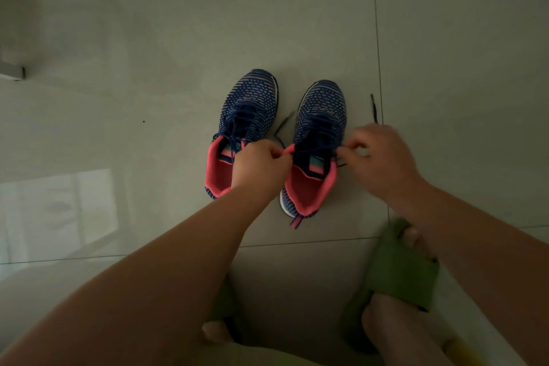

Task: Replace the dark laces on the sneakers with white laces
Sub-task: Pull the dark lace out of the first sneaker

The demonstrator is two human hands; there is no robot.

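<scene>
From the head camera, looking straight down in dim light, two sneakers stand side by side, toes pointing away, on a smooth, glossy tiled floor [148,38] crossed by thin dark grout lines. The left sneaker [248,116] and the right sneaker [319,134] share the same build: a dark blue knit upper flecked with short pale dashes in rows, a soft coral-pink lining around a wide oval collar, and a thin white sole edge showing at the toe and heel. The right one carries a small pink pull tab at its heel. The dark laces [322,145] are still threaded through both shoes; on the right sneaker the loose ends trail out over the tiles, one thin flat strand [283,125] lying between the two shoes and another [373,108] stretching away beyond the right hand. The left hand [261,163] is curled, its fingertips pinching the pink collar edge of the right sneaker at its inner side, the wrist crossing over the left sneaker's opening. The right hand [381,157] is curled too, thumb and forefinger pinching the dark lace at the shoe's outer eyelets. Lower down, a bare foot sits in a chunky, matte green slide sandal [398,273] with a broad rounded strap.
</scene>
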